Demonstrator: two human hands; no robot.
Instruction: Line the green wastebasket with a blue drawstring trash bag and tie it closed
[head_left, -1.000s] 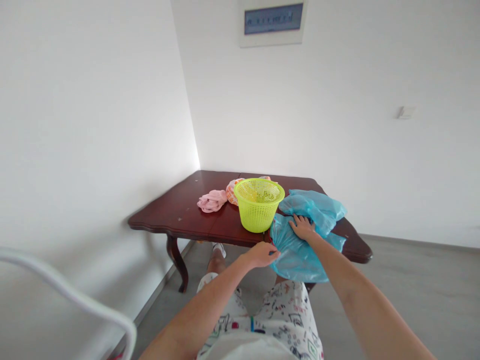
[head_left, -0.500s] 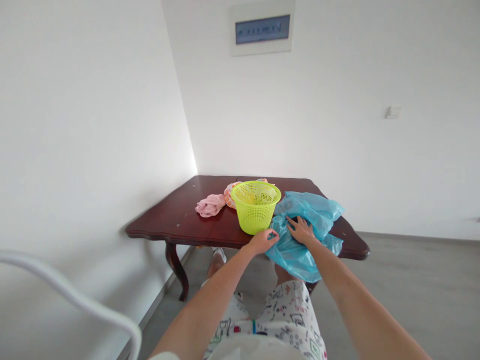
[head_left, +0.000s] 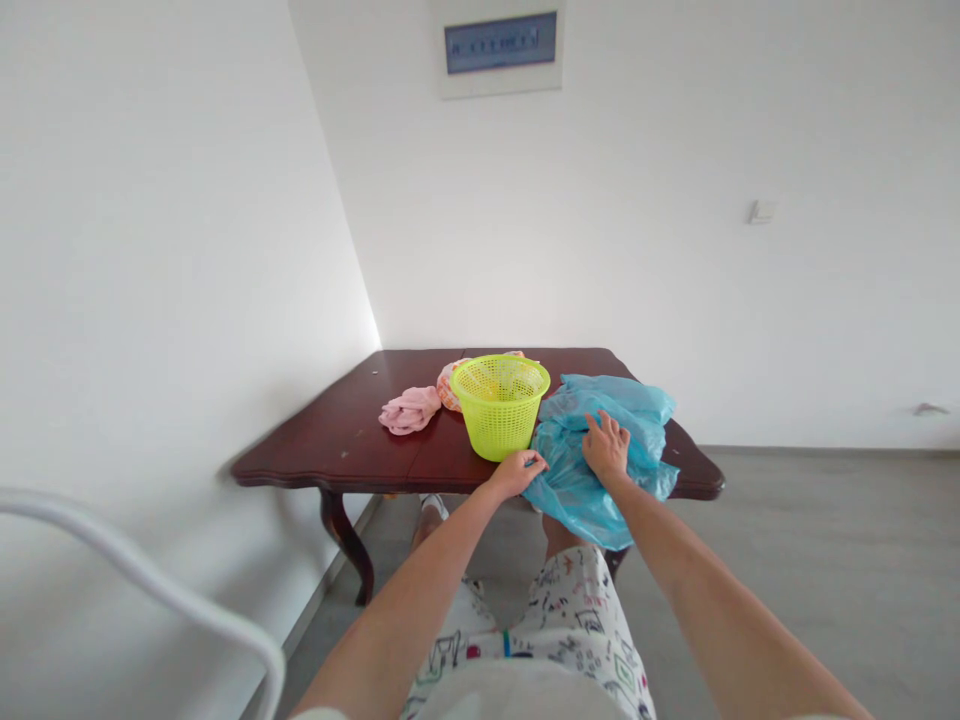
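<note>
A crumpled blue plastic bag (head_left: pixel 577 490) lies over the right front part of the table, its lower end hanging past the front edge. My left hand (head_left: pixel 517 474) pinches the bag's left edge, just below the basket. On top of the bag rests my right hand (head_left: pixel 606 446), fingers spread and partly bent. A yellow-green plastic basket (head_left: pixel 500 425) with a mesh wall stands upright left of the bag; no contents can be made out through its mesh.
The dark red wooden table (head_left: pixel 315 430) stands against the white wall. Left of the basket lies a bunched pink cloth (head_left: pixel 410 410); an orange-and-white patterned cloth (head_left: pixel 448 385) sits partly behind the basket. A white curved tube (head_left: pixel 142 570) crosses the lower left.
My right hand has lifted slightly and moved up over the bag, its fingers now more bent. My left hand stays at the bag's left edge. The whole view has shifted a little.
</note>
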